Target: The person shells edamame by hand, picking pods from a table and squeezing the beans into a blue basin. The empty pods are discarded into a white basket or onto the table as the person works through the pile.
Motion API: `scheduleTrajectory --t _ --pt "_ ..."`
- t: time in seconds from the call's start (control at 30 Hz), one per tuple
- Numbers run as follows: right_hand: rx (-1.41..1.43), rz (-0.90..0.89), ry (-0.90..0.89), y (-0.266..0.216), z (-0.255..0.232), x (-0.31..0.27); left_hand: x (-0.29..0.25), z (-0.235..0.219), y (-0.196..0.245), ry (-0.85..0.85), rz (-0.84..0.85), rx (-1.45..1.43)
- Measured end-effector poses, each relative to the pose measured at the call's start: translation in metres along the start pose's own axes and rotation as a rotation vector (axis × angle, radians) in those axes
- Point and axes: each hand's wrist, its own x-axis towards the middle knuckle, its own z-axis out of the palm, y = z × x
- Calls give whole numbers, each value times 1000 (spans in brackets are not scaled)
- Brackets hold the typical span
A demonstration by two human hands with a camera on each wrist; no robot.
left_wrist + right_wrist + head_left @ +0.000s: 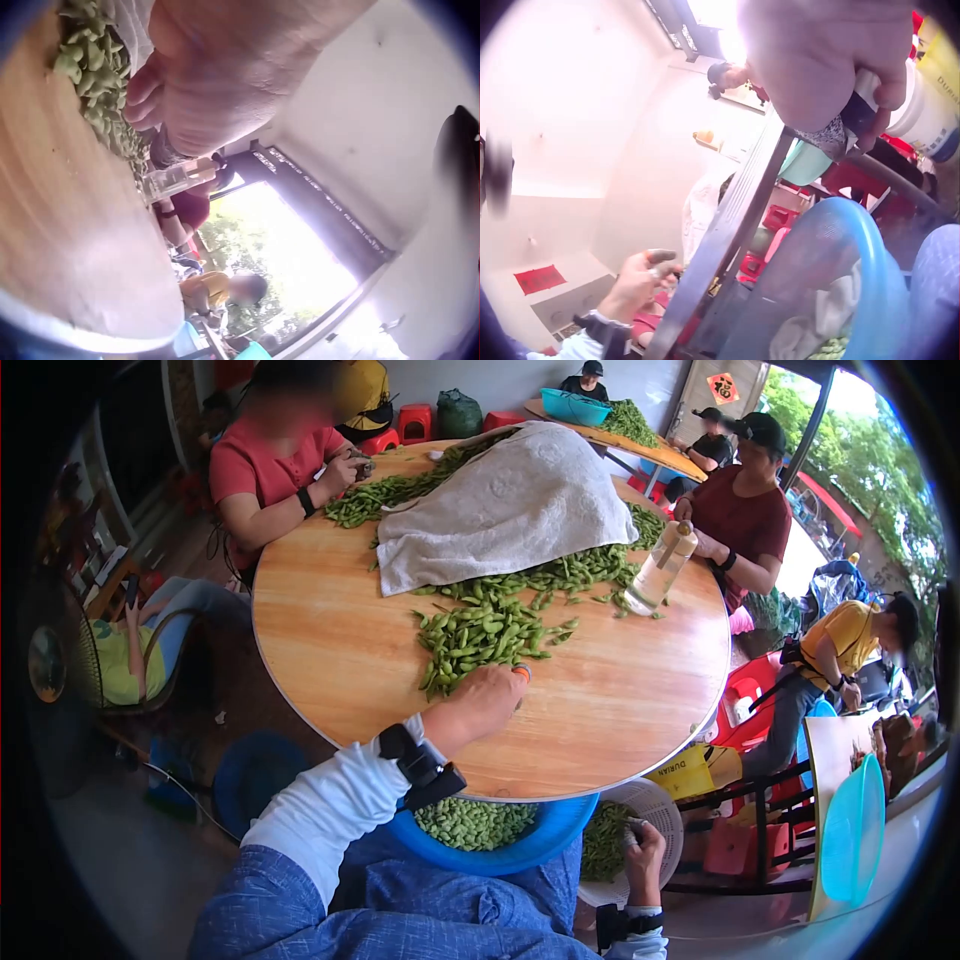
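Note:
Green pods (480, 635) lie heaped on the round wooden table (330, 650). My left hand (480, 705) is at the near edge of this heap, an orange band at one finger; in the right wrist view the same hand (641, 281) has some fingers extended. Its underside, with two fingers bent, fills the top of the left wrist view. My right hand (645, 855) is low at the right, beside a pale basket (665, 810) of pods. Its fingers (889, 94) are curled near a grey wrapping and a dark patch; whether they hold anything is unclear.
A grey cloth (500, 510) covers part of the pile, with a clear bottle (655, 575) to its right. Below the table edge, a blue basin (555, 835) holds shelled beans (475, 822). People sit on both sides.

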Motion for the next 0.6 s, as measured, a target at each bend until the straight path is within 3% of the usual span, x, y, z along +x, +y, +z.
scheduleTrajectory --t 0.13,0.23,0.33,0.4,0.43,0.5,0.6 --pt "123 -79 -66 -41 17 -6 19 14 -9 -101 -2 66" --pt "274 -116 -192 -85 30 -10 8 7 -5 -69 -2 -6" --pt "430 -137 -401 -108 48 -7 -18 -17 21 -15 -330 -596" --pt "658 4 -535 -142 60 -5 -39 -24 37 53 -365 -970" --pt "709 52 -608 -150 70 -3 -50 -17 40 262 -156 -1036" --pt "807 158 -734 -155 88 1 -73 -17 49 337 -119 -956" --pt "807 151 -817 -146 104 8 -99 -19 51 410 -45 -940"
